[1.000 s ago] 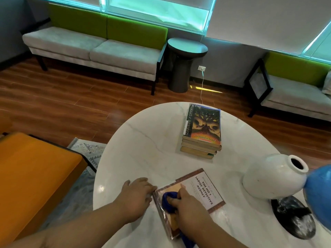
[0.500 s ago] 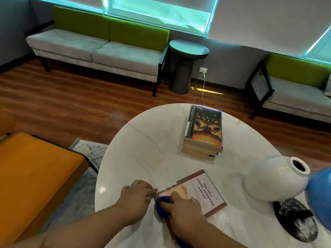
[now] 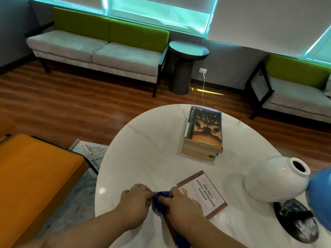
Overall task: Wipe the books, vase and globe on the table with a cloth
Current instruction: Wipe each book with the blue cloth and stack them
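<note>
Head view: the right hand (image 3: 180, 203) grips a bunched blue cloth (image 3: 161, 198) and presses it on the near-left corner of a white-covered paperback book (image 3: 206, 194) lying flat on the round white marble desk (image 3: 143, 158). The left hand (image 3: 134, 199) sits just beside it with curled fingers touching the cloth at the book's edge, though whether they pinch the book is hidden. Beyond the hands is a stack of paperback books (image 3: 204, 131); right of the right hand a glossy white ceramic vase (image 3: 274, 179) stands just beside a blue globe (image 3: 320, 188).
</note>
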Tool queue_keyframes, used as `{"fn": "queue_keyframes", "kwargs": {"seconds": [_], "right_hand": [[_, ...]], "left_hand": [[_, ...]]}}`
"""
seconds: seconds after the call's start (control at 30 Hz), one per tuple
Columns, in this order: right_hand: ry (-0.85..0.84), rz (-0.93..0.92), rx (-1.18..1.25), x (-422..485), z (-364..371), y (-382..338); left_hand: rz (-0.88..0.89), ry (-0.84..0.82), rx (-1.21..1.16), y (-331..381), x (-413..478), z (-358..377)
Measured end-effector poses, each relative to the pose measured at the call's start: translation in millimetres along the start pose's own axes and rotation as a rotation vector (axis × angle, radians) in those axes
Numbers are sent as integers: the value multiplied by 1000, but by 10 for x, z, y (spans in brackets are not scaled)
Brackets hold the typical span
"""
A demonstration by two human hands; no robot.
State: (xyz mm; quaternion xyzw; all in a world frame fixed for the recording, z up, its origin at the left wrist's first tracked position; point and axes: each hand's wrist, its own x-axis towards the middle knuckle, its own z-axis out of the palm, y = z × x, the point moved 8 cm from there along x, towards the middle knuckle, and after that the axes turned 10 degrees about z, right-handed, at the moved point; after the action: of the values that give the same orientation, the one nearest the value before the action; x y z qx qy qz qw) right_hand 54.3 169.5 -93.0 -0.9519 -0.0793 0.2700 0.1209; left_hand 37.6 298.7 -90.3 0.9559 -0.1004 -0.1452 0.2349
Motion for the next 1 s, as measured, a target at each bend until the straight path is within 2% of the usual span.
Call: {"fn": "queue_keyframes", "kwargs": {"seconds": [0.23,0.3,0.4,0.47,0.53,0.57,0.67,0.73,0.87,1.0], "right_hand": [[142,130,82,100,-305,311],[103,147,-48,56,-226,217],[10,15,-201,-113,-15,-22],[20,-24,-55,-158,-60,12],[119,-27,51,-115,-234,179],[172,3,66,-52,-320,318],[190,263,245,135,-582,856],[212,336,237,211,-713,1067],[191,234,109,193,-652,852],[76,-101,-27,-128,-221,165]], "left_hand": [[37,7,109,86,-5,-66],[-7,26,86,87,15,-73],[-88,38,71,79,49,-77],[-138,37,53,65,77,-61],[-163,27,53,56,96,-49],[-168,20,63,55,104,-45],[-179,15,74,58,115,-51],[-177,29,71,55,110,-54],[-185,39,62,20,105,-54],[-196,43,28,18,120,-57]]}}
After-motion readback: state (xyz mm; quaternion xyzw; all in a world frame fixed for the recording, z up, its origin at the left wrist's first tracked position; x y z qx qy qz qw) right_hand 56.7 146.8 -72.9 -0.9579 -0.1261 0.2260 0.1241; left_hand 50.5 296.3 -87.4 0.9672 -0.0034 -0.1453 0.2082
